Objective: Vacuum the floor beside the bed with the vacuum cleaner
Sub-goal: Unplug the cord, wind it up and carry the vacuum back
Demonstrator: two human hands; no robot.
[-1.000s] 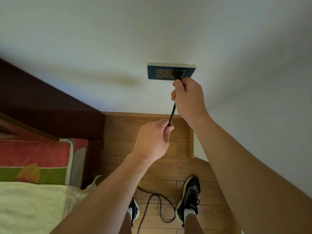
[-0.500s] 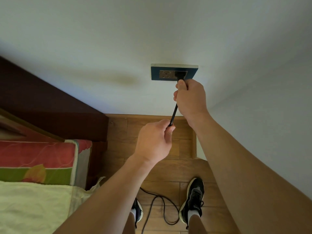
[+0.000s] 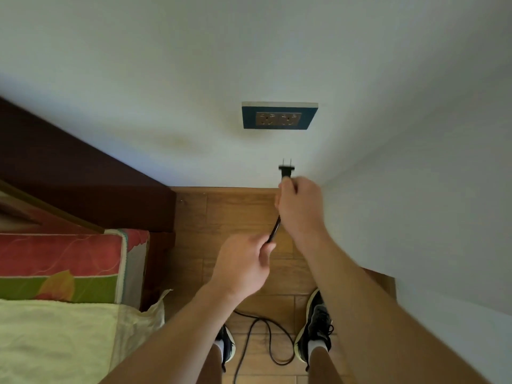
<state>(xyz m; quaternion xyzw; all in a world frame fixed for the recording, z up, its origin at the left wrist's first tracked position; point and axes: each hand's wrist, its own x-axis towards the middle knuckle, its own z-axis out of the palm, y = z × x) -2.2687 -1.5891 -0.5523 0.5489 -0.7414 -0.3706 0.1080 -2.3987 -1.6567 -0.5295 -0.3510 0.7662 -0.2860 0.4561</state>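
A blue double wall socket [image 3: 279, 116] sits on the white wall with both outlets bare. My right hand [image 3: 300, 210] grips the black plug [image 3: 286, 170] below the socket, with its two prongs pointing up and free of the outlets. My left hand [image 3: 241, 263] grips the black power cord [image 3: 274, 228] a little lower. The cord runs down and loops on the wooden floor [image 3: 241, 206] between my shoes. The vacuum cleaner itself is out of view.
A bed [image 3: 55, 336] with a pale yellow sheet and a red-and-green patterned mattress edge fills the lower left, under a dark wooden headboard [image 3: 83, 173]. A white wall closes the right side. My two black shoes [image 3: 315, 325] stand on the narrow floor strip.
The plug was in the right-hand outlet; my right hand has pulled it out and lowered it. My left hand has dropped lower along with the cord.
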